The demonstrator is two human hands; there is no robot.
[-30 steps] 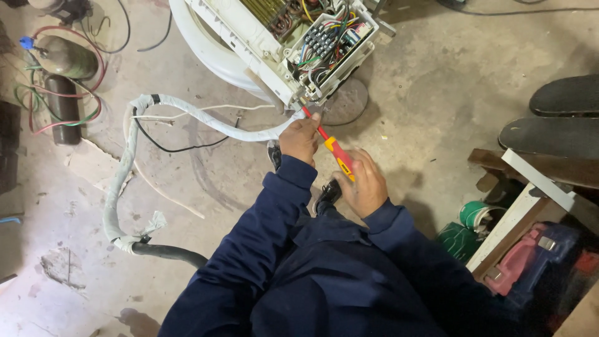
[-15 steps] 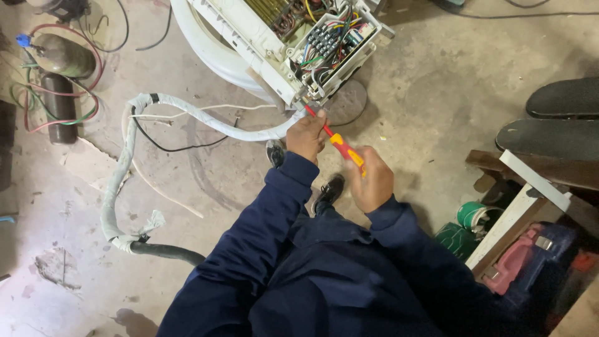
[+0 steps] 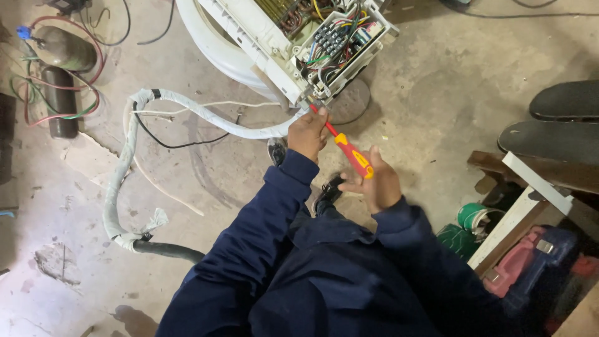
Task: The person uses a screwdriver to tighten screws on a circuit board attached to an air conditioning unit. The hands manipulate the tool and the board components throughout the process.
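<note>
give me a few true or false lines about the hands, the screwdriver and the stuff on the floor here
1. The right hand is at the yellow and red handle of the screwdriver. True.
2. The left hand rests on the gas cylinder. False: it is up by the screwdriver's shaft, near the open white unit; the cylinder lies far off on the floor.
3. The unit's wiring is exposed. True.
4. The white wrapped hose is coiled on a shelf. False: it lies on the concrete floor.
5. The screwdriver tip points toward the person's body. False: it points toward the unit.
</note>
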